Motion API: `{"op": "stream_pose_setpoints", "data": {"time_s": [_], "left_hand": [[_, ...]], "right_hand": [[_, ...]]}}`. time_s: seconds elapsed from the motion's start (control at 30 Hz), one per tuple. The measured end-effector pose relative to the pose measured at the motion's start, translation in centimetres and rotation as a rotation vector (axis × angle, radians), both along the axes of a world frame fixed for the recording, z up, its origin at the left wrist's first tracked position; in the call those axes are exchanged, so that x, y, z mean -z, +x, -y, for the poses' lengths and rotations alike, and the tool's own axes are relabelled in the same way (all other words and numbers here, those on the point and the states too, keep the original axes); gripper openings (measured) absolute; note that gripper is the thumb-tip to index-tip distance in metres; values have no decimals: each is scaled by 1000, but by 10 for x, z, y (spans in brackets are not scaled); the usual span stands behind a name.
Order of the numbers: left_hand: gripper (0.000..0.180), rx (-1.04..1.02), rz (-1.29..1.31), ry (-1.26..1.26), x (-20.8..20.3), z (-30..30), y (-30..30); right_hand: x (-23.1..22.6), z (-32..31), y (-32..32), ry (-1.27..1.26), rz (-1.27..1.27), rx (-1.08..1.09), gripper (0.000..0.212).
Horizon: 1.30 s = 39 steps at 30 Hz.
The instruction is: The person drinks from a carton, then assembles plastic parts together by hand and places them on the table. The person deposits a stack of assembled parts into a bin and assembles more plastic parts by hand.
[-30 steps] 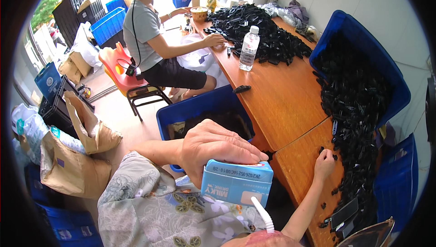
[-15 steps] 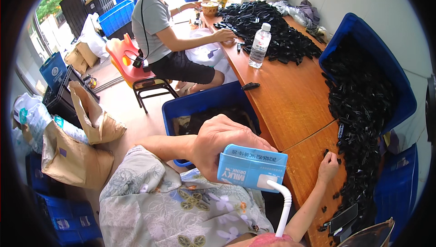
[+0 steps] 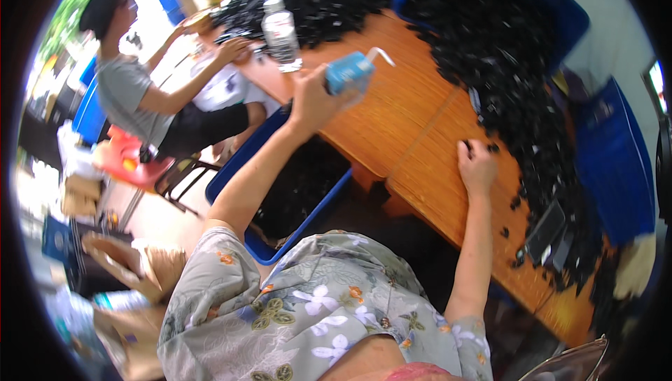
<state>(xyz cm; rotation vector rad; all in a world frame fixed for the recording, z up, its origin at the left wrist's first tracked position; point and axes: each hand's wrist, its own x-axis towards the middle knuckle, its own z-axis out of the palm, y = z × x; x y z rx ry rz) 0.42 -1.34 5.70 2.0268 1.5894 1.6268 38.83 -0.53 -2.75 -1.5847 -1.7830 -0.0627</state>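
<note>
My left hand (image 3: pixel 313 104) is wrapped round a small blue drink carton (image 3: pixel 348 73), holding it above the table's near-left part. A bent white straw (image 3: pixel 382 54) sticks out of the carton. My right hand (image 3: pixel 478 166) rests on the wooden table (image 3: pixel 427 111), its fingers curled together around a small black piece (image 3: pixel 467 146) that shows only in part. Beside that hand stretches a long heap of small black plastic parts (image 3: pixel 490 66). Close behind the carton stands a clear water bottle (image 3: pixel 281 38) with a white cap.
A tilted blue crate (image 3: pixel 570 3) spills black parts at the far right. Another blue bin (image 3: pixel 241 150) stands beside the table at left. Across the left side a person in a grey shirt (image 3: pixel 133 83) sits by a second black heap (image 3: pixel 301 3). A phone (image 3: pixel 544 234) lies at right.
My left hand has carried the carton away from my mouth, forward over the table, and the straw is free. My right hand stays at the table; the view has shifted.
</note>
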Motion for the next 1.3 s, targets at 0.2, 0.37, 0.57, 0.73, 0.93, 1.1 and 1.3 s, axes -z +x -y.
{"op": "stream_pose_setpoints", "data": {"time_s": [0.2, 0.37, 0.57, 0.73, 0.93, 1.1, 1.3], "left_hand": [[44, 29, 31, -227, 35, -102, 4], [45, 13, 141, -336, 49, -142, 8], [61, 29, 307, -318, 69, -159, -4], [50, -384, 220, 111, 62, -92, 77], [41, 123, -57, 108, 17, -173, 192], [80, -190, -108, -393, 28, -328, 215], [86, -138, -59, -612, 36, -360, 239]], "right_hand": [[-7, 8, -1, 12, -12, 38, 24], [-15, 17, -2, -58, -78, 33, 23], [-11, 13, -5, 15, -55, -18, 21], [-13, 15, -3, 21, -54, 30, 21], [-11, 14, -8, 89, 12, 5, 18], [-15, 11, -12, 87, 57, -21, 16], [-23, 13, -13, -15, 93, 9, 16]]}}
